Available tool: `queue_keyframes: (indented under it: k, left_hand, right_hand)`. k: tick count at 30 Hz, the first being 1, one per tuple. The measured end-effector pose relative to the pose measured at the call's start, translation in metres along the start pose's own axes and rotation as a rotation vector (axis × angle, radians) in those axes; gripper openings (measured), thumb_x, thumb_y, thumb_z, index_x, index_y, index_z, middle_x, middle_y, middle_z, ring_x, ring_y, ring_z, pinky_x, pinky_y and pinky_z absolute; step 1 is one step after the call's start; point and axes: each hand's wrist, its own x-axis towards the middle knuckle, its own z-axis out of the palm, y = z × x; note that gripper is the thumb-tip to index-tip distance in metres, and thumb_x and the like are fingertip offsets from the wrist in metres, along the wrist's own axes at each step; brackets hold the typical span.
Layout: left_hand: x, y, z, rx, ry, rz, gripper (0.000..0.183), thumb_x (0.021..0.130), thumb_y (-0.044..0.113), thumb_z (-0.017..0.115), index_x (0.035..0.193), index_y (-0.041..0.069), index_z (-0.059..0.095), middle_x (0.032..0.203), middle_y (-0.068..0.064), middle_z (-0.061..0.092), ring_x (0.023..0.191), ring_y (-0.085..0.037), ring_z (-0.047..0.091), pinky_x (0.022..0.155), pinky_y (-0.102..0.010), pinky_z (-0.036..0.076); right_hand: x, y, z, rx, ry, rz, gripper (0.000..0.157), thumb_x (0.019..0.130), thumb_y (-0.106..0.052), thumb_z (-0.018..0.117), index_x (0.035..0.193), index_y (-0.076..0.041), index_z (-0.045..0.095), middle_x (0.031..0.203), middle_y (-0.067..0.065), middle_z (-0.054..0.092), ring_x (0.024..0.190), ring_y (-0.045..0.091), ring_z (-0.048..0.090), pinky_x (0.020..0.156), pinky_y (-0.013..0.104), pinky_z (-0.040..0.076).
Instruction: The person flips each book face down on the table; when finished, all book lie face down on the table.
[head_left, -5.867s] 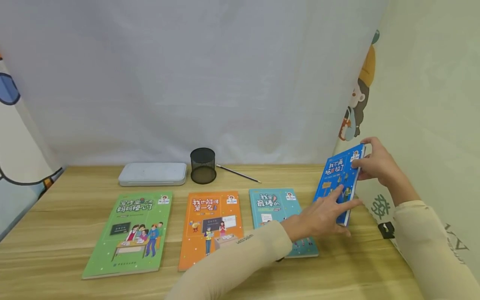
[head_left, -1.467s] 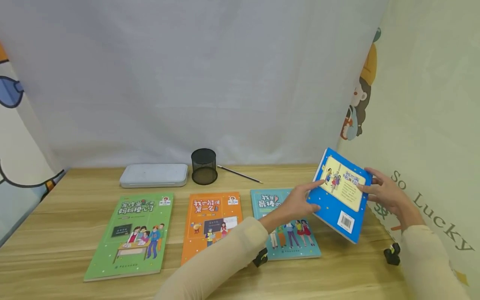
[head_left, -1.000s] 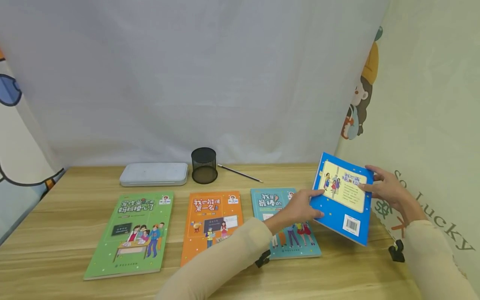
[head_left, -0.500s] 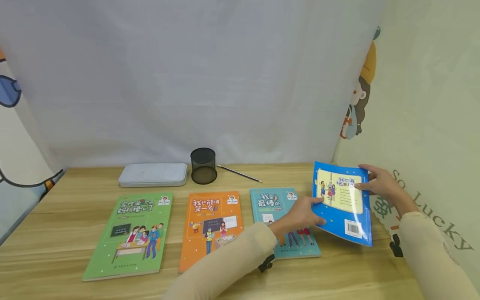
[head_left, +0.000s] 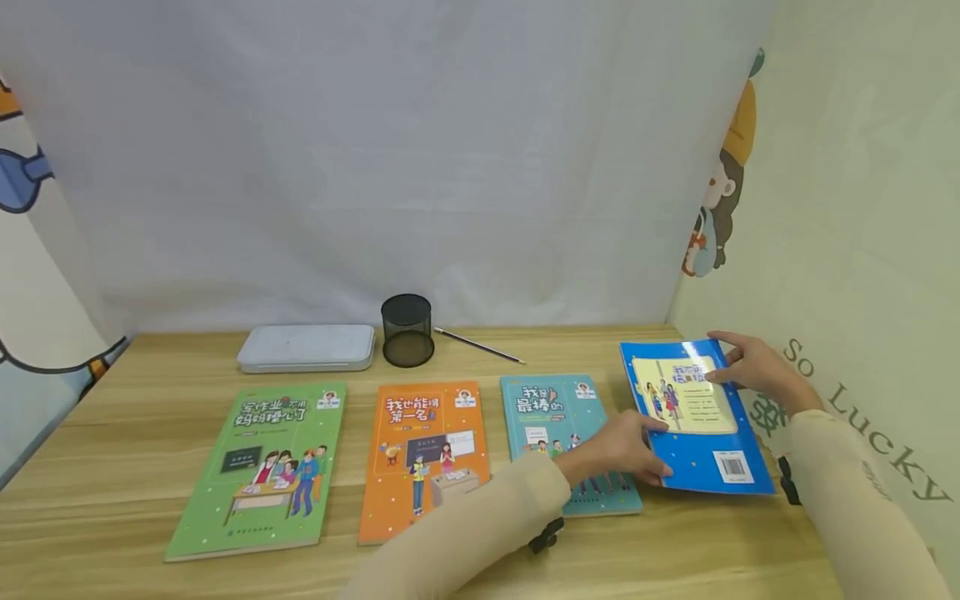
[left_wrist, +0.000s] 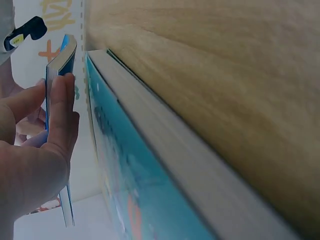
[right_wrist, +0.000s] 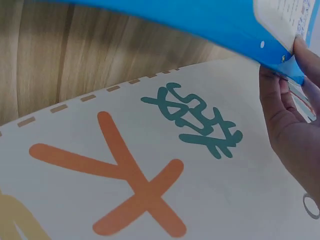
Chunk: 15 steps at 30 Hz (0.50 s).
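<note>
A blue book [head_left: 701, 450], back cover up with its barcode showing, is held between both hands at the right end of the table. My left hand [head_left: 618, 446] pinches its left edge, thumb on top and fingers beneath, as the left wrist view shows. My right hand [head_left: 761, 371] pinches its upper right edge. In the left wrist view the blue book [left_wrist: 66, 60] is raised above the wood. Just left of it a teal book [head_left: 551, 400] lies flat, partly hidden by my left hand and sleeve. An orange book [head_left: 420, 417] and a green book [head_left: 262, 467] lie further left.
Along the back of the table [head_left: 97, 467] are a pale pencil case [head_left: 306, 348], a black mesh pen holder [head_left: 407, 332] and a pencil [head_left: 480, 346]. A grey-white cloth [head_left: 390, 158] hangs behind. A printed cloth [head_left: 855, 208] borders the right side.
Earlier the blue book showed its front cover; it has been turned over to its back. Over the last second it has tipped flatter and come lower, both hands moving with it.
</note>
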Motion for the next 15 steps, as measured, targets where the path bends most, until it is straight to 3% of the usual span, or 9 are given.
queue_keyframes:
  k: [6, 15]
  left_hand:
    - [0.006, 0.001, 0.006, 0.023, 0.02, -0.05, 0.058, 0.084, 0.002, 0.077, 0.138, 0.017, 0.061, 0.078, -0.007, 0.063, 0.061, -0.021, 0.072, 0.057, -0.026, 0.058]
    - [0.011, -0.002, 0.012, 0.004, 0.01, -0.094, 0.06, 0.081, -0.004, 0.078, 0.136, 0.011, 0.062, 0.081, -0.011, 0.07, 0.064, -0.025, 0.074, 0.055, -0.026, 0.058]
  right_hand:
    - [0.01, 0.008, 0.007, 0.023, -0.028, 0.006, 0.09, 0.093, -0.026, 0.072, 0.157, 0.002, 0.015, 0.127, 0.04, 0.052, 0.101, 0.042, 0.064, 0.097, 0.064, 0.048]
    - [0.028, 0.027, 0.023, 0.046, -0.041, 0.03, 0.084, 0.093, -0.025, 0.07, 0.155, 0.004, 0.02, 0.129, 0.039, 0.047, 0.106, 0.045, 0.057, 0.093, 0.057, 0.053]
